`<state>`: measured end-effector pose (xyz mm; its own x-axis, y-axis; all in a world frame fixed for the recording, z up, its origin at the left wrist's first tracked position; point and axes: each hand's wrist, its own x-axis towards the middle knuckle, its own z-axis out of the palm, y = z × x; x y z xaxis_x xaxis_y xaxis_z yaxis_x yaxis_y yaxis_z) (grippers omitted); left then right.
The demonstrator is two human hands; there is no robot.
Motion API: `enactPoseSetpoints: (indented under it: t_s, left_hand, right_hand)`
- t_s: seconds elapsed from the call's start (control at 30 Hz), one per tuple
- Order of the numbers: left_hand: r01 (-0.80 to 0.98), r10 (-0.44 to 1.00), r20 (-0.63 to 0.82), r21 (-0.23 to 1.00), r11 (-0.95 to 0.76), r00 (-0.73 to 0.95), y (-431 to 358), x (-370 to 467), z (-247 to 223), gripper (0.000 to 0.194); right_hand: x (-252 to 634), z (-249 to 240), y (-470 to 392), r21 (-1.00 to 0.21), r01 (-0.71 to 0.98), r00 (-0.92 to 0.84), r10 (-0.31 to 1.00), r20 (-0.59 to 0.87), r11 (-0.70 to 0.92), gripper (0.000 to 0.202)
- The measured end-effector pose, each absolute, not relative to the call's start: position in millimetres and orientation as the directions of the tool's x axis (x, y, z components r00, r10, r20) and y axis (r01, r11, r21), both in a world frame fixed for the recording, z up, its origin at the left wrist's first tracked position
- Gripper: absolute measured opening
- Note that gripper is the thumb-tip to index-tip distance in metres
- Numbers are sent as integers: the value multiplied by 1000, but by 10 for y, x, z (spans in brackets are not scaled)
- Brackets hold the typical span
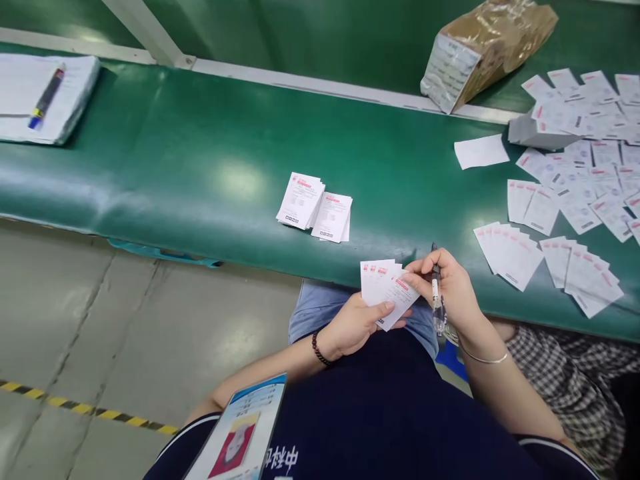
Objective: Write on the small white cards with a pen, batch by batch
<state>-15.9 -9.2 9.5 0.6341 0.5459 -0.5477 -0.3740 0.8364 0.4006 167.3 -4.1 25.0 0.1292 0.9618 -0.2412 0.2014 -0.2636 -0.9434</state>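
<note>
My left hand [357,323] is closed around a small fan of white printed cards [383,287] with red lettering, held just off the table's front edge. The thumb presses on the front card. My right hand [447,283] pinches the upper right corner of that fan between thumb and fingertips. A pen [438,300] with a clear barrel is also tucked in the right hand, tip end down. Beyond the hands, two stacks of similar cards lie on the green table: a left stack [301,200] and a right stack [332,217], side by side.
Many fanned cards [580,173] cover the table's right side, near a loose white slip [481,152]. A brown paper-wrapped package [490,50] lies at the back. On the far left, a marker [47,97] rests on papers [75,100]. Checked fabric of another person [555,373] shows at right.
</note>
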Motion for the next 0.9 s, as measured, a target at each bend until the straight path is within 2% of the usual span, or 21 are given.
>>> enactPoseSetpoints:
  t_s: [0.27, 0.4, 0.57, 0.7, 0.9]
  left_hand:
    - [-394, 538, -590, 366, 843, 602, -87, -163, 87, 39]
    - [-400, 547, -586, 373, 837, 598, -84, -149, 95, 39]
    - [-407, 580, -581, 413, 815, 571, -92, -117, 100, 41]
    - [-418, 617, -563, 454, 787, 550, -98, -98, 111, 44]
    - [-464, 690, -534, 511, 724, 488, -112, -86, 133, 48]
  right_hand:
    - [1744, 172, 19, -933, 237, 61, 962, -265, -272, 37]
    - [1751, 183, 0, -908, 306, 105, 958, -266, -286, 36]
    - [1722, 219, -65, -927, 238, 127, 955, -267, -291, 37]
    - [1724, 250, -105, -905, 287, 185, 945, -269, -313, 39]
    - [1690, 303, -104, -931, 224, 222, 945, -239, -288, 41]
